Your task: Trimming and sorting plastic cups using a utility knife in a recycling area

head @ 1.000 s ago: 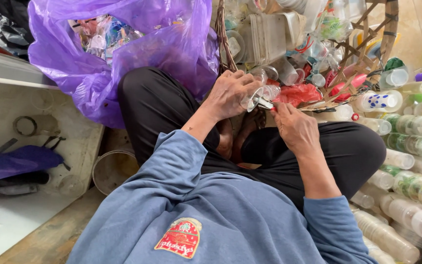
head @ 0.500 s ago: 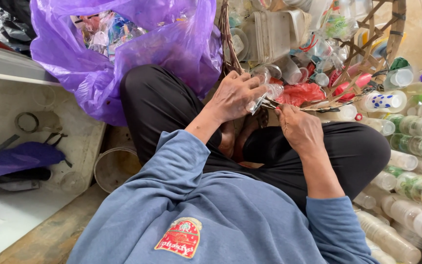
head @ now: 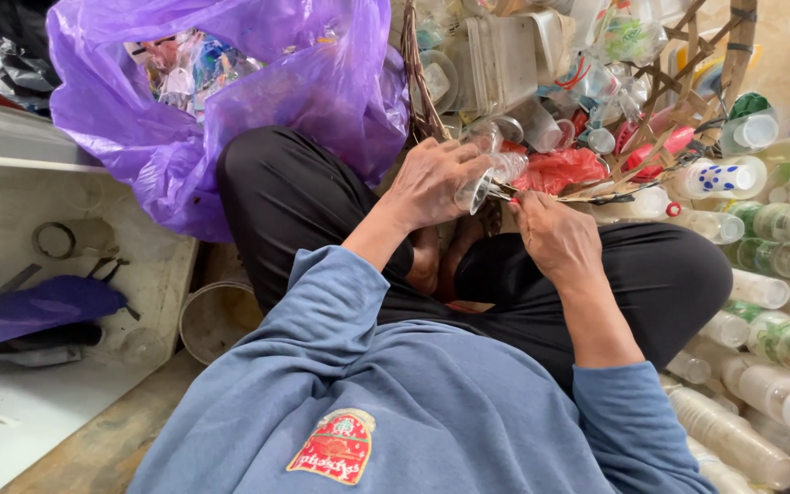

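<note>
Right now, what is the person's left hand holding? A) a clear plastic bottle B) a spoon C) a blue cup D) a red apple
A: the left hand is wrapped around a small clear plastic bottle, held over the lap just in front of the woven basket.

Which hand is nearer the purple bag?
Left. The left hand, gripping a clear bottle, sits just right of the purple bag; the right hand is farther right.

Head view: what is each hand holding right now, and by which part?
The left hand wraps the body of a clear plastic bottle, mouth toward the right hand. The right hand pinches something small at the mouth; what it is cannot be told.
</note>
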